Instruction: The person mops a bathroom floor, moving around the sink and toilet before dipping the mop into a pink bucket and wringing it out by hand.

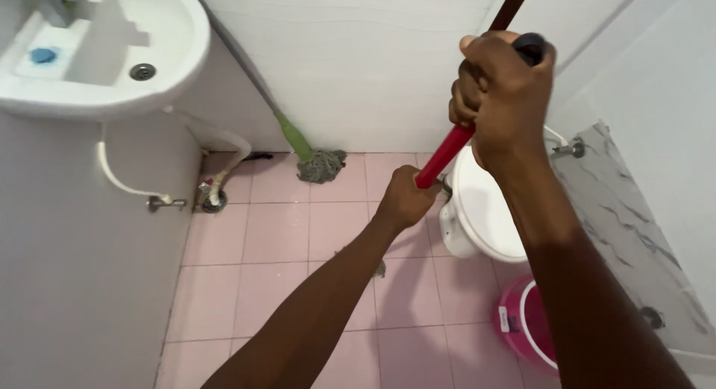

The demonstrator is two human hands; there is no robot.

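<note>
Head view, looking down into a small bathroom with pink floor tiles (pixel 276 232).
Right hand (pixel 507 98): fist wrapped tight round upper part of red handle (pixel 445 155), near a black grip section at the top.
Left hand (pixel 406 199): closed round same handle lower down, arm stretched forward over the floor.
Handle: slanting from upper right down toward centre, just in front of white toilet (pixel 485 210). Lower end hidden behind left hand; working end not identifiable, though a small grey tuft shows on the tiles below the forearm.
Surroundings: pink bucket (pixel 526 322) at lower right beside toilet; green-handled mop (pixel 317 161) leaning on far wall; white washbasin (pixel 112 53) upper left, hose and drain beneath.

Risks (judgement): handle passing close to toilet rim, so a wide swing likely to knock it. Bucket near feet, tipping possible on a backward pull. Tiles possibly wet: slipping hazard.
</note>
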